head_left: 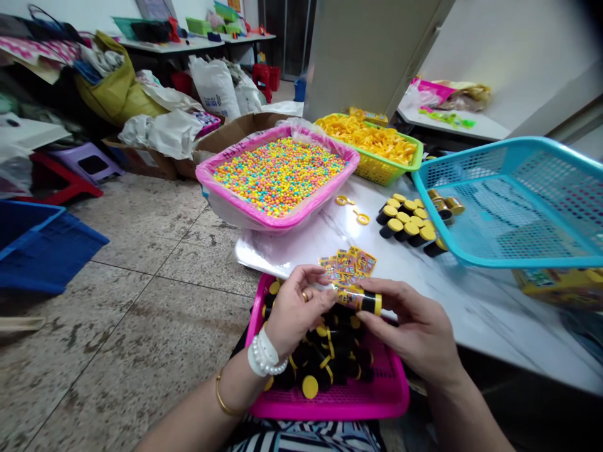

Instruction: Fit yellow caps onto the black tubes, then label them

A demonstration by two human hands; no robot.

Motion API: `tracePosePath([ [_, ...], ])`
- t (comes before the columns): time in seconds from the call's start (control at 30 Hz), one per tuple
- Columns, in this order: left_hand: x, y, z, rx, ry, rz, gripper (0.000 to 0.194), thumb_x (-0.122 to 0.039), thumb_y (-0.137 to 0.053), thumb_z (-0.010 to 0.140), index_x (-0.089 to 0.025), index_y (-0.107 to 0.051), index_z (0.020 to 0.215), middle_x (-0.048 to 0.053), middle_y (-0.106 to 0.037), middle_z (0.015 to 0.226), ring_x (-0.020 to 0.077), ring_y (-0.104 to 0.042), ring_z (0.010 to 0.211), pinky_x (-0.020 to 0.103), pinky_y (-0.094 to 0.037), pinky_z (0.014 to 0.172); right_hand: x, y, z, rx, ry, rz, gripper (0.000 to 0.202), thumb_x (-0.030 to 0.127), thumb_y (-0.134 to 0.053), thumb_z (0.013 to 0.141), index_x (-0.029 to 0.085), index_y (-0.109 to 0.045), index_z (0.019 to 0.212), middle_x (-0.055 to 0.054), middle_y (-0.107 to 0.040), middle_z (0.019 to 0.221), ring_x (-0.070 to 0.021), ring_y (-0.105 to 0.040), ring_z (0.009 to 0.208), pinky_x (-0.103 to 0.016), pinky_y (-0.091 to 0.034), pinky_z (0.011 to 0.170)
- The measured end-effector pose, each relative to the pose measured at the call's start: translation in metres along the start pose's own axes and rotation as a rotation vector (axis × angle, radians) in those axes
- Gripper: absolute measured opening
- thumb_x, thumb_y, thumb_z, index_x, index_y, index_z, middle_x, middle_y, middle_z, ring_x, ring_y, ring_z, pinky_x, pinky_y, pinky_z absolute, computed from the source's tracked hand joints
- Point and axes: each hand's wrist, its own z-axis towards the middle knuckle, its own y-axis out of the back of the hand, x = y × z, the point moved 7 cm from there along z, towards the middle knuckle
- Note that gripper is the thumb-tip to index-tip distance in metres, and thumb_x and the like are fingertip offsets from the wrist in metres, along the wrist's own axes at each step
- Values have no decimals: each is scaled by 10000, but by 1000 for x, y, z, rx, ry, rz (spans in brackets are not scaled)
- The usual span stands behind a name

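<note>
Between my hands, above a magenta basket [330, 411], is a small black tube [370, 302] with a yellow cap and a colourful label around it. My right hand [419, 323] grips the capped end between thumb and fingers. At the other end my left hand [301, 307], with a ring and white bracelet, pinches the label's edge. The basket holds many black tubes with yellow caps. Just beyond my hands, a small pile of printed labels [351, 262] lies on the white table [306, 251].
A pink tray [277, 222] of coloured balls stands at the table's left, with a green basket [414, 157] of yellow pieces behind. Upright capped tubes [409, 223] stand beside a tilted blue basket [513, 257]. Blue crates [42, 251] sit on the floor at left.
</note>
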Motion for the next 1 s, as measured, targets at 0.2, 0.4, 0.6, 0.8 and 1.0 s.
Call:
tracePosePath([
  [0.2,17,0,-6,242,173,127,402,-359,-781,741,-149,-620,1045,-18,-593,727,61,-498,509,174,-429,437,10,-13,-7,78,46,-61,430,202,-711,822,278,-632,1237,-83,-603,1183,-194,-666,951,-327,-572,830],
  [0.4,27,-5,-14,200,159,151,324,-304,-837,669,-126,-673,885,4,-635,784,83,-550,669,195,-461,603,11,-15,-22,82,56,-67,295,153,-670,851,255,-664,1127,-56,-628,1028,-168,-653,895,-273,-547,753],
  [0.6,55,-6,-25,269,350,-8,451,-463,-750,752,-147,-620,1045,0,-612,697,111,-575,559,216,-438,503,12,-16,-34,106,135,-116,312,106,-678,811,224,-645,1097,-67,-634,1014,-179,-657,896,-282,-548,759],
  [0.8,25,-6,-33,164,-96,516,232,-327,-714,802,-159,-683,960,47,-688,891,158,-615,807,280,-483,763,-1,-26,-47,0,58,-41,289,100,-715,774,218,-664,1033,-36,-658,876,-154,-645,760,-264,-538,665],
  [1.0,35,-3,-31,237,37,459,416,-493,-598,871,-172,-615,1135,1,-613,700,115,-563,566,220,-420,522,-7,-26,-54,-23,16,-22,275,120,-707,779,215,-665,1033,-55,-666,924,-164,-665,788,-273,-563,670],
])
